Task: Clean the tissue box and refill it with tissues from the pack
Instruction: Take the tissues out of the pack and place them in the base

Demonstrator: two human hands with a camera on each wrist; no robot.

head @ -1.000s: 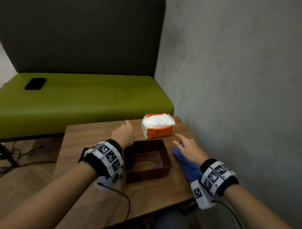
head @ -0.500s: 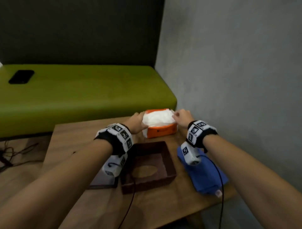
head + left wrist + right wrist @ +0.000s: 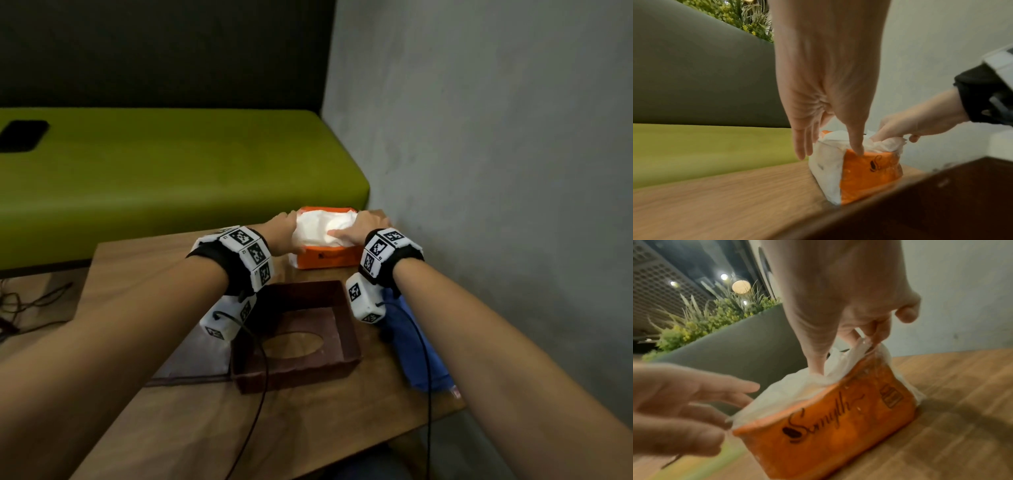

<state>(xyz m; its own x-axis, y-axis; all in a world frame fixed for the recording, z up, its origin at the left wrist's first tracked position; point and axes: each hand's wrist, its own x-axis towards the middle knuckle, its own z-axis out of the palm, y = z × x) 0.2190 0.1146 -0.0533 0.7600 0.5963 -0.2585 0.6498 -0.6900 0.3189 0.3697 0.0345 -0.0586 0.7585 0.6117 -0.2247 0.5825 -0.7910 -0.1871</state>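
Observation:
An orange tissue pack [image 3: 325, 258] stands at the table's far edge, its top torn wide with white tissues [image 3: 318, 228] bulging out. My left hand [image 3: 282, 224] lies against the pack's left end; in the left wrist view its straight fingers [image 3: 803, 151] run down the white end and the thumb touches the pack [image 3: 869, 175] at its orange top edge. My right hand [image 3: 359, 224] is at the right end. Seen from the right wrist, the right hand [image 3: 846, 353] digs its thumb into the tissues and curls its fingers over the pack [image 3: 838, 426] at its right rim. The brown tissue box [image 3: 349, 329] sits nearer me, hollow side up, its oval slot underneath.
A blue cloth [image 3: 416, 349] lies right of the box under my right forearm. A flat brown panel [image 3: 191, 356] lies left of the box. The grey wall [image 3: 479, 205] stands close on the right. Behind the wooden table [image 3: 154, 267] is a green bench [image 3: 171, 171] with a black phone [image 3: 22, 135].
Both hands left the box and the cloth and reached forward to the tissue pack. The right thumb now presses into the tissues.

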